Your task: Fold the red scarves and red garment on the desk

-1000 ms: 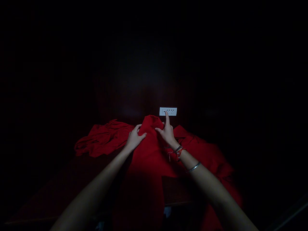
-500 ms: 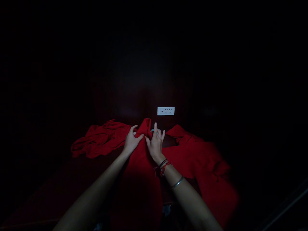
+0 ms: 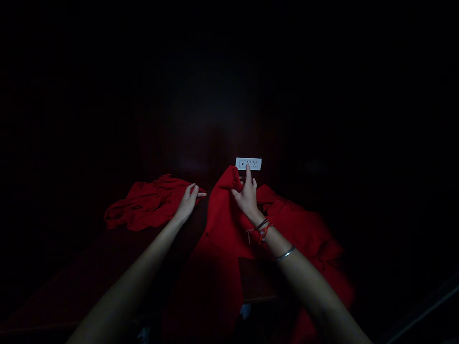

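A long strip of red cloth (image 3: 222, 229) runs from the table's front edge up toward the wall, its far end lifted and folded over. My right hand (image 3: 247, 195) grips that raised end between thumb and fingers, with the index finger stretched upward. Left of the strip, my left hand (image 3: 188, 203) holds nothing, its fingers extended a short way from the cloth. Bracelets circle my right wrist and forearm.
A crumpled red cloth (image 3: 147, 203) lies on the dark table (image 3: 256, 282) at the left. More red cloth (image 3: 304, 234) spreads over the right side and hangs past the edge. A white socket plate (image 3: 248, 164) is on the wall behind.
My left hand has let go of the red strip and moved left. My right hand has shifted right and up, pulling the strip's far end with it.
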